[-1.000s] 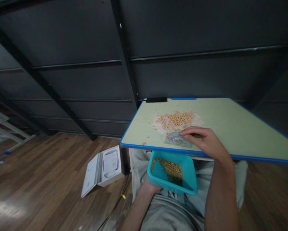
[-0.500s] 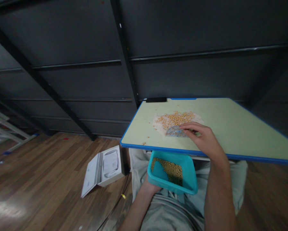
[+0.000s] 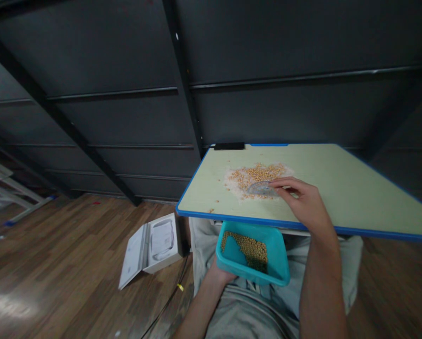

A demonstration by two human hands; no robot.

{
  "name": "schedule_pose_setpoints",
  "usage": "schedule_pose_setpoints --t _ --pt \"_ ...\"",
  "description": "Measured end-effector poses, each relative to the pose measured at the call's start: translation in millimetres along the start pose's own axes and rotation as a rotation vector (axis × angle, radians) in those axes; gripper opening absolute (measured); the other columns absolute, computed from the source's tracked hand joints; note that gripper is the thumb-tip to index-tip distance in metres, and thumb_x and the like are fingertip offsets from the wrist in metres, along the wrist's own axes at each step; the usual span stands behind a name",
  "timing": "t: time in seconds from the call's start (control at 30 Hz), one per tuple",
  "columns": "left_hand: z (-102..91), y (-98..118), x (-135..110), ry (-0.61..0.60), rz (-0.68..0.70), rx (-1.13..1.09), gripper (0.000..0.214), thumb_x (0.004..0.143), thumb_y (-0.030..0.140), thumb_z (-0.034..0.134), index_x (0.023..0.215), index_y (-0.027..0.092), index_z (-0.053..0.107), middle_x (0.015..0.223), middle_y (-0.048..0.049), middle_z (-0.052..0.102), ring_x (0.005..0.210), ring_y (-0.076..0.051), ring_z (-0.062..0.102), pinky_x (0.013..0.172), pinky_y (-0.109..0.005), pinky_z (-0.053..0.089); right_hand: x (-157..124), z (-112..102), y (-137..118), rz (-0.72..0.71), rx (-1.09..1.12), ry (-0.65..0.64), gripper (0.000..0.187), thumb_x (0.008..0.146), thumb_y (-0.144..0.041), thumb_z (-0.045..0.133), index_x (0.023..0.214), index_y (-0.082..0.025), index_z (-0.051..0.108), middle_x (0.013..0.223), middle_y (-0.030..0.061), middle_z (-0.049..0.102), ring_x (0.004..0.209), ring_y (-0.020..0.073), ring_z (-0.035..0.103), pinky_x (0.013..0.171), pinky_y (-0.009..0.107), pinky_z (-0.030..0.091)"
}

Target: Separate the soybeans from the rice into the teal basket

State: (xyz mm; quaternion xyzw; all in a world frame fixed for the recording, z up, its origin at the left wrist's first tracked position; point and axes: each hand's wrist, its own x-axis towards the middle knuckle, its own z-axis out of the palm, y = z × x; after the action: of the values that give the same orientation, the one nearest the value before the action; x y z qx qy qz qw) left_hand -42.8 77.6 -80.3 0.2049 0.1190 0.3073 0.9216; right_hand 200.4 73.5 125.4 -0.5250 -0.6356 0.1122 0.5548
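My right hand [image 3: 304,200] pinches the edge of a clear half-round plastic protractor [image 3: 262,189] between thumb and fingertips. The protractor is over the near side of a spread of yellow soybeans [image 3: 258,174] mixed with pale rice-like grains [image 3: 237,188] on the table. Below the table's front edge, a turquoise plastic tub [image 3: 279,256] sits above my lap. More beans [image 3: 255,249] lie inside it, gathered to one side. At the tub's near left corner, my left hand [image 3: 223,273] supports it from beneath, with its fingers mostly hidden.
The pale green tabletop [image 3: 338,188] has a blue rim, and a few stray beans lie near its left front. A black bar [image 3: 229,146] sits at the back edge. On the wooden floor to the left are an open white box [image 3: 161,242] and a cable [image 3: 170,299].
My right hand has shifted slightly right, and the protractor now looks flatter against the beans and grains. The tub and my left hand stay in place.
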Motion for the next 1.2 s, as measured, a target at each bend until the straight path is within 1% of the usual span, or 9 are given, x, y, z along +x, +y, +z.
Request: schedule_pose_setpoints --t 0.13,0.27,0.43,0.53,0.63,0.8,0.93,1.07,1.2 --pt "-1.5 0.7 -2.1 -0.017 0.013 -0.004 0.046 0.098 0.045 0.045 0.116 0.025 0.082 0.128 -0.0093 0.083 0.145 -0.029 0.060 0.130 -0.058 0.034 -0.2 0.1 -0.8 0.003 0.023 -0.037 0.017 0.093 -0.024 0.067 0.095 -0.027 0.084 0.108 0.0062 0.084 0.102 0.0262 0.078 0.085 0.042 0.061" --pt "-5.5 0.9 -2.5 -0.024 0.018 0.003 0.046 0.100 0.043 0.043 0.114 0.026 0.083 0.127 -0.0081 0.083 0.147 -0.026 0.058 0.131 -0.055 0.032 0.0 -0.7 -2.8 0.009 0.052 -0.041 0.015 0.090 -0.024 0.069 0.093 -0.026 0.084 0.104 0.0061 0.085 0.099 0.0262 0.078 0.085 0.042 0.061" --pt "-8.8 -0.1 0.1 -0.013 0.013 0.002 0.047 0.099 0.047 0.043 0.116 0.026 0.082 0.124 -0.0085 0.084 0.148 -0.026 0.057 0.131 -0.055 0.032 -0.6 -0.4 -6.1 0.018 0.091 -0.074 0.013 0.088 -0.025 0.071 0.087 -0.026 0.084 0.098 0.0055 0.085 0.095 0.0262 0.078 0.086 0.042 0.061" --pt "-7.2 0.6 -0.2 -0.018 0.004 0.001 0.048 0.100 0.046 0.042 0.115 0.026 0.083 0.125 -0.0091 0.084 0.148 -0.027 0.058 0.130 -0.054 0.033 -1.5 -0.6 -6.7 0.022 0.122 -0.076 0.011 0.087 -0.024 0.072 0.085 -0.027 0.083 0.098 0.0051 0.085 0.096 0.0266 0.079 0.088 0.043 0.061" --pt "-5.1 1.2 -1.1 -0.015 -0.004 0.002 0.050 0.100 0.044 0.039 0.115 0.026 0.083 0.125 -0.0088 0.084 0.147 -0.027 0.058 0.130 -0.054 0.033 -1.7 -0.8 -4.8 0.017 0.127 -0.047 0.012 0.087 -0.024 0.072 0.087 -0.028 0.084 0.100 0.0049 0.085 0.097 0.0266 0.079 0.088 0.044 0.061" --pt "-5.2 -0.1 0.3 0.011 0.002 -0.003 0.047 0.099 0.046 0.043 0.113 0.027 0.083 0.120 -0.0080 0.085 0.144 -0.029 0.062 0.130 -0.058 0.034 -0.3 -0.1 -1.1 0.024 0.081 -0.013 0.014 0.090 -0.025 0.071 0.090 -0.028 0.084 0.102 0.0056 0.085 0.100 0.0269 0.078 0.086 0.044 0.061" --pt "-5.3 0.0 0.1 0.011 0.006 -0.003 0.046 0.098 0.046 0.045 0.114 0.026 0.083 0.124 -0.0088 0.084 0.144 -0.029 0.061 0.129 -0.058 0.035 0.1 0.2 -2.3 0.036 0.074 -0.044 0.014 0.090 -0.025 0.070 0.090 -0.027 0.084 0.102 0.0060 0.085 0.098 0.0267 0.078 0.087 0.044 0.062" --pt "-4.6 0.9 -0.4 0.006 0.002 -0.002 0.049 0.100 0.044 0.040 0.114 0.026 0.083 0.126 -0.0073 0.083 0.147 -0.026 0.058 0.131 -0.054 0.033 -0.8 -0.3 -4.5 0.040 0.097 -0.077 0.012 0.088 -0.026 0.072 0.088 -0.027 0.084 0.100 0.0059 0.085 0.096 0.0269 0.079 0.086 0.044 0.062" --pt "-3.0 0.3 0.4 0.020 0.013 -0.003 0.050 0.099 0.044 0.039 0.112 0.026 0.084 0.122 -0.0070 0.085 0.147 -0.027 0.059 0.130 -0.054 0.034 -1.4 -1.2 -5.2 0.048 0.116 -0.094 0.009 0.087 -0.028 0.074 0.086 -0.027 0.083 0.099 0.0058 0.085 0.096 0.0279 0.079 0.088 0.045 0.061"
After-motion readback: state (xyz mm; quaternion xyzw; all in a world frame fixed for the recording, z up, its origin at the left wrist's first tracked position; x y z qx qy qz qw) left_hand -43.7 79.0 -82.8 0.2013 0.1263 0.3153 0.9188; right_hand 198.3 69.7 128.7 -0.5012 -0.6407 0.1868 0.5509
